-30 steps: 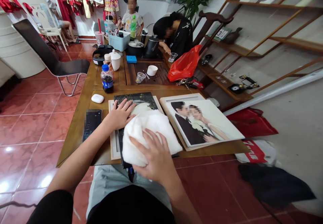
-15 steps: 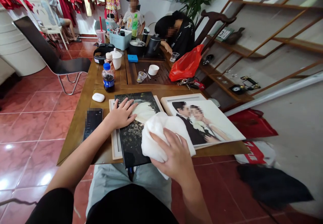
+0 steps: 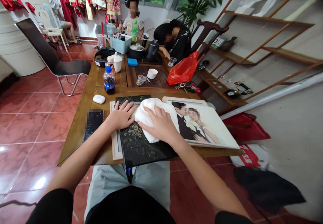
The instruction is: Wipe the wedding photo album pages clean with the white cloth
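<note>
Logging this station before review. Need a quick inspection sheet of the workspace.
Surface: wooden table, with a dark tea tray at the far end.
Job's things: white cloth bunched on a dark photo board, which lies over a white frame; framed couple portrait beside it.
Clutter: phone, white earbud case, blue-capped bottle, keys, red plastic bag.
Hands: left hand flat on the board; right hand on the cloth.
Cables: thin dark cord on the floor, lower left.
Surroundings: red tile floor; two people at the far end, one leaning, one seated.
</note>
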`<move>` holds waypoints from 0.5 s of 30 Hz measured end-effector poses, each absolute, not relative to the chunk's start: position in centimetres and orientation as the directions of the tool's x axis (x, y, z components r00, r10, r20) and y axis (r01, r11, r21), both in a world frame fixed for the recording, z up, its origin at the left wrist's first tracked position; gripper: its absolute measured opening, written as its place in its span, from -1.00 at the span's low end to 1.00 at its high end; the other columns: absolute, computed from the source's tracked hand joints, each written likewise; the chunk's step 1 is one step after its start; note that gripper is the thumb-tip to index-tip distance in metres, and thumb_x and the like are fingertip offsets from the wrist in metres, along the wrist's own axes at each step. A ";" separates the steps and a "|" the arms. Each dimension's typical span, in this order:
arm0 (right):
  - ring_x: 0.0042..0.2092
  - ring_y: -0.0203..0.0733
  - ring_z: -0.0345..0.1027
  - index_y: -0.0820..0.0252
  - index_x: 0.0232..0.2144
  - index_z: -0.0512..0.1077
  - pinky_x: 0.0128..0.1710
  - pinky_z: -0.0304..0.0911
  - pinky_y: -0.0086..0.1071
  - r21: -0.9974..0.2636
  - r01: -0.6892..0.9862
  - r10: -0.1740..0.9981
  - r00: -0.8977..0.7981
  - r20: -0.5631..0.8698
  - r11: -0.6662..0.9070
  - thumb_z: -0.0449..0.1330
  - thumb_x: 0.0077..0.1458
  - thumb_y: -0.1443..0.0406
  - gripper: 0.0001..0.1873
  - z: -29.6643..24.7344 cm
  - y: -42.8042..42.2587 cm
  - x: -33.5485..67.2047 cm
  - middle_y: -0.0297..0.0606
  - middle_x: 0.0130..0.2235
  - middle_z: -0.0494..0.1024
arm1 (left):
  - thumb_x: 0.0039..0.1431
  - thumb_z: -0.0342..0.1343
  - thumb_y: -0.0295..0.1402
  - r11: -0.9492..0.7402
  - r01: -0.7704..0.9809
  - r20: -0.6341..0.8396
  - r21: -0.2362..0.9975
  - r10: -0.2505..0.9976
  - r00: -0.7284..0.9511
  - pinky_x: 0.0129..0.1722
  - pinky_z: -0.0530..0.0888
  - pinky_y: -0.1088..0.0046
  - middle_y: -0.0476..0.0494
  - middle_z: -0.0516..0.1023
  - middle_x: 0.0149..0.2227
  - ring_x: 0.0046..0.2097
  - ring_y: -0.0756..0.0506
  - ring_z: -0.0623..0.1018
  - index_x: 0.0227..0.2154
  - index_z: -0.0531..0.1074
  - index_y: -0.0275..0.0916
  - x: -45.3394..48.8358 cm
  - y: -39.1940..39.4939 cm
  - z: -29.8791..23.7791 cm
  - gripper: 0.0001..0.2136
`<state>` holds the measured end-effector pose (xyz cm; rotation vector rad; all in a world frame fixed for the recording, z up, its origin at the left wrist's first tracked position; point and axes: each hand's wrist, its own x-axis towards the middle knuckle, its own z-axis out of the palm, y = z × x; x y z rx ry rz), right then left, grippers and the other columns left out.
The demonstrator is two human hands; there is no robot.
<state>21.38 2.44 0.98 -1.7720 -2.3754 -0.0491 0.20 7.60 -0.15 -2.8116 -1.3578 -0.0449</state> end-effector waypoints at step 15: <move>0.16 0.27 0.24 0.09 0.36 0.25 0.04 0.25 0.07 -0.086 0.952 0.950 -0.279 0.142 0.293 0.13 0.23 -0.04 -0.27 0.2 1.1 22.3 0.11 0.22 0.35 | 0.50 -0.24 -0.12 -0.621 0.783 0.038 0.008 0.783 0.621 0.43 0.04 -0.18 -0.22 0.10 0.49 0.49 -0.31 0.10 0.44 0.09 -0.19 0.3 7.5 0.2 -0.45</move>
